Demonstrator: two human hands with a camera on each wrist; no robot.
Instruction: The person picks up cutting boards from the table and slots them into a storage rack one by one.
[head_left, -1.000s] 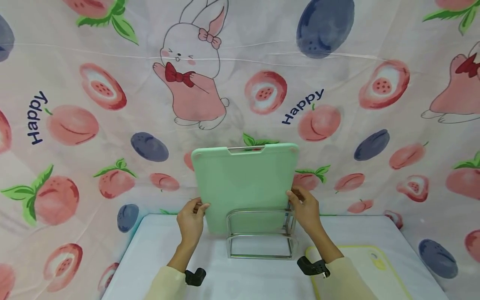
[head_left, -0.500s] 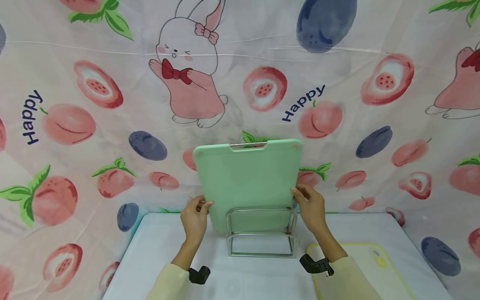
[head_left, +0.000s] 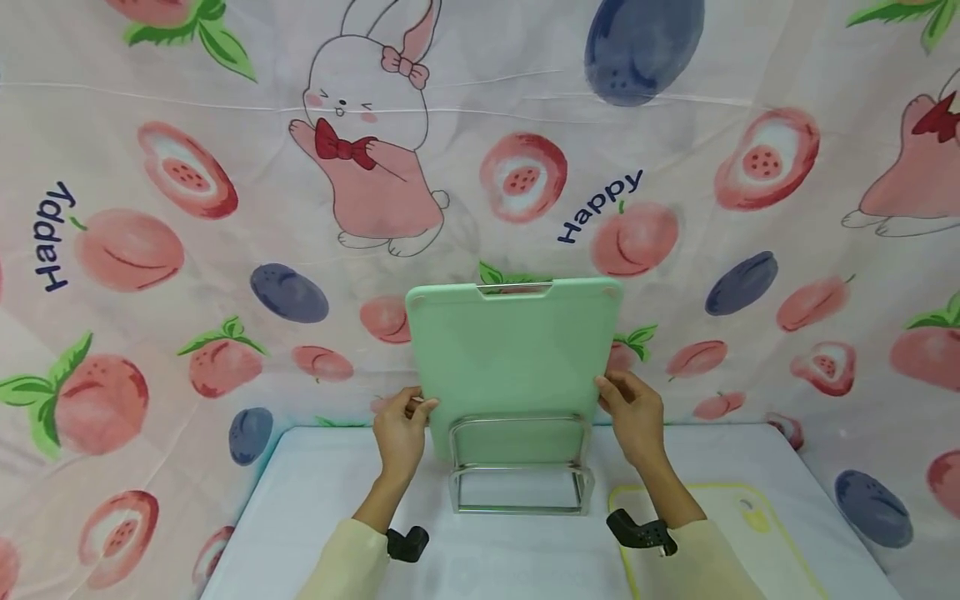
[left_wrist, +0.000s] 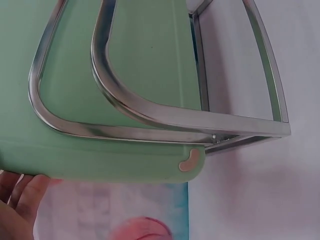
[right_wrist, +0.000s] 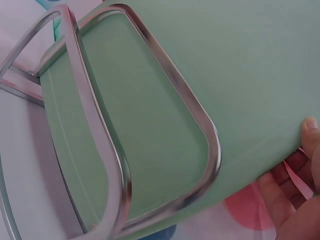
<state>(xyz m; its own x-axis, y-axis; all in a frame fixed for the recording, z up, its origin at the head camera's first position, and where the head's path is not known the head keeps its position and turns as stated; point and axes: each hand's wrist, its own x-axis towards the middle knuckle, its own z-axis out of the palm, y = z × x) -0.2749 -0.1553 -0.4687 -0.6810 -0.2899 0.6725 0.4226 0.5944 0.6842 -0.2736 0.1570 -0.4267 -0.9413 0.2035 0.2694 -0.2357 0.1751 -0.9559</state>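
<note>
**Green board (head_left: 517,350) upright at rack (left_wrist: 175,117), gripped both sides**

Green board is mid-frame in the head view, standing behind the rack's two metal loops. Its top rises well above them; notch at top centre with a metal bar across. Left edge overhangs the rack's left side. Can't tell whether the bottom edge is seated on the rack base – loops cover part of it.

Left hand (head_left: 401,429): clamped on the left edge, thumb in front, fingers curled behind. Right hand (head_left: 636,417): pinching the right edge, thumb on the front face, fingers around the back. Both grip just above the upper loop's height.

Left wrist view: a bottom corner with a pinkish pad shows just below the loops, right of centre. Right wrist view: fingers at lower right, loops left of centre.

Also there – white board with yellow rim (head_left: 738,533), flat on the table (head_left: 322,500) at lower right, partly under the right forearm. Printed sheet (head_left: 480,75) fills the background.
</note>
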